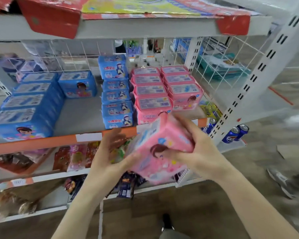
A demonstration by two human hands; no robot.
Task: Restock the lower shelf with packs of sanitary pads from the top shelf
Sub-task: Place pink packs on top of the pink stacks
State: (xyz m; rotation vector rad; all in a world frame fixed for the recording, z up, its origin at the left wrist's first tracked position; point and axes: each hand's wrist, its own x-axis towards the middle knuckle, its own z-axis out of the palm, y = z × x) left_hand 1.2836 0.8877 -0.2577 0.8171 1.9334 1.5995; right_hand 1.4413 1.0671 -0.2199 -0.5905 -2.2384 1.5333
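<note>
I hold a pink pack of sanitary pads point(160, 150) in front of the shelf edge, tilted, with a cartoon girl on its face. My right hand point(195, 149) grips its right side and top. My left hand point(109, 152) cups its left underside, blurred by motion. On the shelf with the orange edge strip point(41, 143) stand two rows of pink packs point(164, 90), a column of light blue packs point(116, 100) and darker blue packs point(28, 107). The top shelf point(145, 28) above carries flat red and yellow cardboard.
A white wire grid point(223, 62) backs the pad shelf and a slotted white upright point(259, 69) stands at right. Snack bags point(76, 157) fill the shelves below. Blue drink cans point(235, 133) lie at the rack's right foot. Someone's shoe point(281, 183) is on the floor at right.
</note>
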